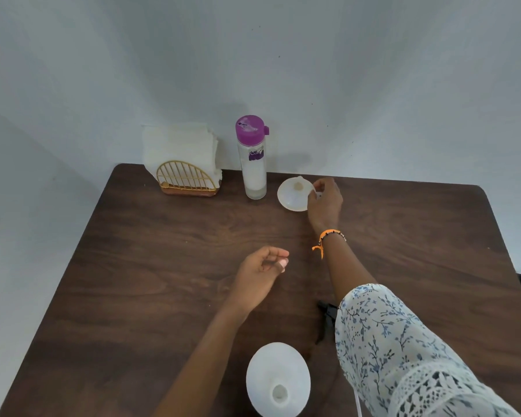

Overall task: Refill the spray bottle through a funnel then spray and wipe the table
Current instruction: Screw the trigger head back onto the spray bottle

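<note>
Pinching the funnel (pixel 294 195) rim – right hand (pixel 325 203); left hand (pixel 260 273) loosely curled, holding nothing

A dark wooden table (pixel 151 284) carries a napkin holder (pixel 184 179) and a purple-capped bottle (pixel 253 158) along its far edge, a white funnel (pixel 294 195) beside them, an uncapped white spray bottle (pixel 278 377) near its front (mouth open upward), and a black sprayer head (pixel 327 314).
</note>
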The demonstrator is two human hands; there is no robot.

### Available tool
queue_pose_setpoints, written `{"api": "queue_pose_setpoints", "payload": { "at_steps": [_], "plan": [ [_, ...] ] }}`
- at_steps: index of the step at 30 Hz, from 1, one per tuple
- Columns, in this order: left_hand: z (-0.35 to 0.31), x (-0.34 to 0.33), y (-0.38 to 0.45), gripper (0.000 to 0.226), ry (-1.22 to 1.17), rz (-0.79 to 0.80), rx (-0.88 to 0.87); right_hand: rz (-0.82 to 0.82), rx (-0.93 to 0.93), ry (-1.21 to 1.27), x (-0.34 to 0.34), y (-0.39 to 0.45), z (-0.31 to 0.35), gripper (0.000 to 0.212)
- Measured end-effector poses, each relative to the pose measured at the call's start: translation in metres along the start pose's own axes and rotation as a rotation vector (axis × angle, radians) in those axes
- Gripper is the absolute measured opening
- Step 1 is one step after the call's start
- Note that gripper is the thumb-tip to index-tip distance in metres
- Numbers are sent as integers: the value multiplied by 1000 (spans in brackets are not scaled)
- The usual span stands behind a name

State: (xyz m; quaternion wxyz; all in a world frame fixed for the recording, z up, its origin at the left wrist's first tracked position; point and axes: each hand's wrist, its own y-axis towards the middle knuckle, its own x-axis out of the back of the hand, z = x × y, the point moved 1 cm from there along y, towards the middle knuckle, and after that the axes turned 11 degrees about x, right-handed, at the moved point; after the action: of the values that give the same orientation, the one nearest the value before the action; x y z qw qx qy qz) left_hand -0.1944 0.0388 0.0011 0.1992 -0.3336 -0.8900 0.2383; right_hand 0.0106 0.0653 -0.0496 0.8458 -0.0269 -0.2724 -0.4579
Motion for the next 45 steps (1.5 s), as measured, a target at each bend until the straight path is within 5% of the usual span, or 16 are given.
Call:
{"api": "queue_pose_setpoints", "payload": {
  "at_steps": [8,15,22,29,45],
  "plan": [
    [-6,-1,0,14,8,-6,4,80,-57,30,7,-3,-4,26],
    [-13,5,-15,15,33,-8,-11,-13,-160,99,48,-54,2,49],
    [4,3,-66,14,18,47,-10,321,-176,-136,110,-135,-1,17],
    [40,-2,-122,14,-92,138,-57,591,-131,-511,118,-193,-2,49],
    [74,-2,-151,23,36,56,-155,381,-26,-310,134,-194,38,32]
  ]
}}
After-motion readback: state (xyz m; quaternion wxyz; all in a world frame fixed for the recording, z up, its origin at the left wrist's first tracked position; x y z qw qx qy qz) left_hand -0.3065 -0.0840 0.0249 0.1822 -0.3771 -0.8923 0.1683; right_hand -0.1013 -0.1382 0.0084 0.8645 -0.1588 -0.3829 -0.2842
